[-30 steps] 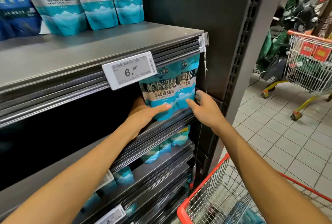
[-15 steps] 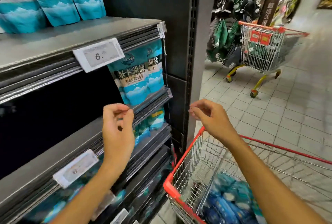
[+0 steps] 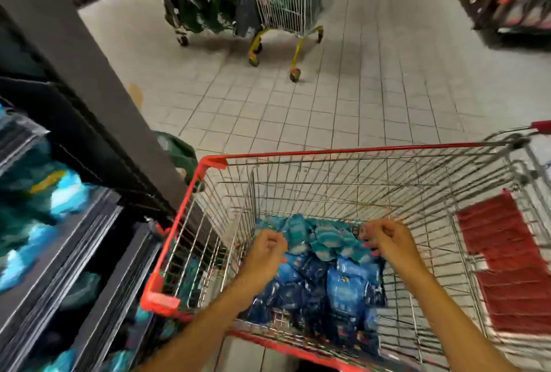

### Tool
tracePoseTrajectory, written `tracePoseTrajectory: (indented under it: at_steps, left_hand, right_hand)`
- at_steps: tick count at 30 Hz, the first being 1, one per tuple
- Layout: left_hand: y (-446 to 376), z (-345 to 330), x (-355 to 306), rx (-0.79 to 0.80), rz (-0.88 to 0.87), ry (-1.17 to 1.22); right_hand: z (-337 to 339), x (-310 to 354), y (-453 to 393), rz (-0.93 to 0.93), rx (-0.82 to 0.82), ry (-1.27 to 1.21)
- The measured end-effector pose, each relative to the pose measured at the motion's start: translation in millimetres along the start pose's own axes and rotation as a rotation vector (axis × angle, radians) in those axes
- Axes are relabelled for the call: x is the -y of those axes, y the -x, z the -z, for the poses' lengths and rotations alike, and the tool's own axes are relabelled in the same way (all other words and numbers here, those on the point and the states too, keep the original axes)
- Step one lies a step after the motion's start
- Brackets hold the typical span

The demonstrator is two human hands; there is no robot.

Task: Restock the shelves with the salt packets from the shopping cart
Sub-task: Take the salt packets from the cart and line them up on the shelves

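Fingers (image 3: 269, 242) of the left hand (image 3: 264, 257) are curling loosely inward and gripping nothing; those of the right hand (image 3: 387, 240) are bending the same way, their tips hanging just over the packets (image 3: 322, 264), though blur is making it hard to say whether they are touching one. Both hands are reaching down into the cart (image 3: 351, 151), which is sitting at about five o'clock in the view.

Judging by this, the person is working on the fetch step: going for more stock, with no packet in hand yet. The next move is probably calling for each hand to drop a little lower, spread its fingers and close on a packet near the top of the heap, then swing toward the shelves (image 3: 89, 252) at nine o'clock.

Packets are lying in a loose pile on the cart floor, paler teal ones at twelve o'clock of the heap, darker blue ones toward six. They are looking like soft, glossy pouches, overlapping and tilting every way, so they are likely to slide and sag when being lifted. More teal packs are showing, blurred, on the shelves.
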State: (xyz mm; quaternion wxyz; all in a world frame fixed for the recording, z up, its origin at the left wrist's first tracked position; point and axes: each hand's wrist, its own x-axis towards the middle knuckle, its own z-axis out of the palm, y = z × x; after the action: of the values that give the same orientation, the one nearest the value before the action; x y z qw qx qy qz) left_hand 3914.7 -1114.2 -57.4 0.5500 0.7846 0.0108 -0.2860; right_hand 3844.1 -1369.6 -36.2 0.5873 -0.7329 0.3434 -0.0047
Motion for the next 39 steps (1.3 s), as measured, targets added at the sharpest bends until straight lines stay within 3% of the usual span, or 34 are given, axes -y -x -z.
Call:
tracePoseTrajectory:
  at_steps: [3, 7, 12, 16, 20, 26, 34, 39]
  left_hand:
    - [-59.1, -48.9, 35.0, 0.054, 0.224, -0.072]
    - [-132.4, -99.2, 70.4, 0.08, 0.453, -0.122]
    - [-218.5, -163.6, 101.3, 0.116, 0.362, -0.417]
    - [-279.3, -206.1, 128.3, 0.118, 0.328, -0.573]
    - [-326.9, -234.6, 150.0, 0.164, 0.284, -0.757]
    - [-368.2, -253.2, 169.1, 0.086, 0.441, -0.942]
    - [-375.4, -255.0, 168.7, 0.103, 0.557, -0.548]
    - [-347.2, -241.9, 170.9, 0.124, 0.657, -0.239]
  right_hand:
    - [11.2, -65.8, -46.6, -0.172, -0.037, 0.055]
    - [0.6, -134.5, -112.6, -0.331, 0.045, 0.207]
    - [-18.9, -202.1, -195.7, -0.414, 0.066, 0.329]
    - [-30.4, -246.4, -255.8, -0.389, -0.025, 0.447]
    - [-43.3, -279.2, -303.8, -0.366, 0.014, 0.546]
    - [-64.1, -304.4, -345.0, -0.493, 0.172, 0.609]
    - [-76.2, -304.5, -339.6, -0.519, 0.168, 0.49]
    - [-61.6, -299.4, -301.2, -0.536, 0.177, 0.288]
